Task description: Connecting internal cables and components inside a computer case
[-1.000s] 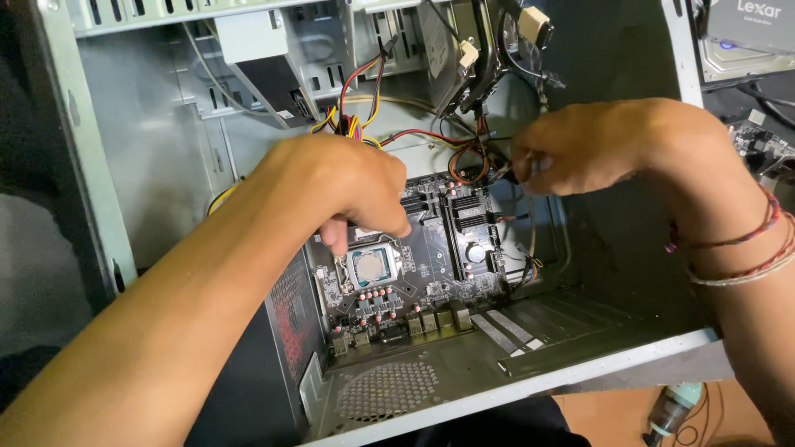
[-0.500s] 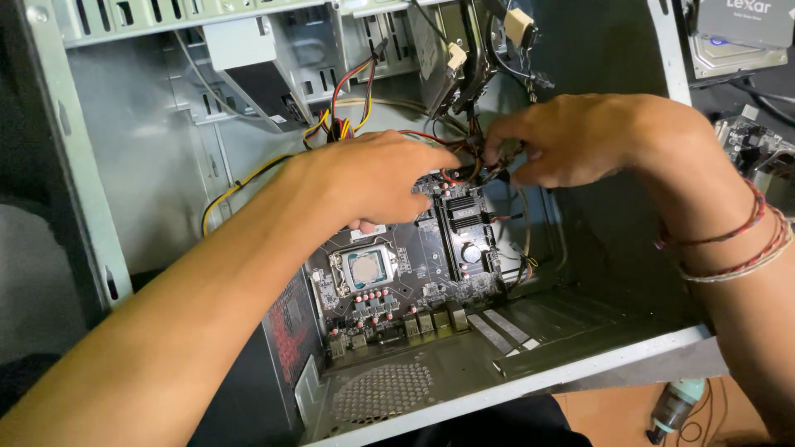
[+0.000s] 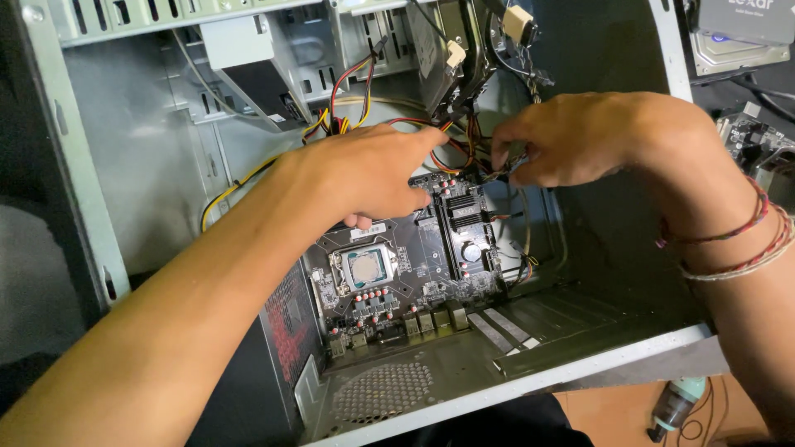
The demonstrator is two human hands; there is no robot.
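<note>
Black motherboard (image 3: 414, 265) at frame centre inside grey case (image 3: 124, 165), left hand (image 3: 373, 174) palm-down over its top edge, grip curled, contents unclear, right hand (image 3: 571, 136) upper right, fingertips pinching wires (image 3: 464, 153) above board.

Lighting even and bright, from upper left; case wall (image 3: 124, 157) shows soft glare. Deep shadow at right interior (detail lost). Focus sharp centrally; near forearm slightly soft.

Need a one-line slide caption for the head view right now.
Both hands, left hand and right hand, work cables above the motherboard inside an open computer case.
</note>
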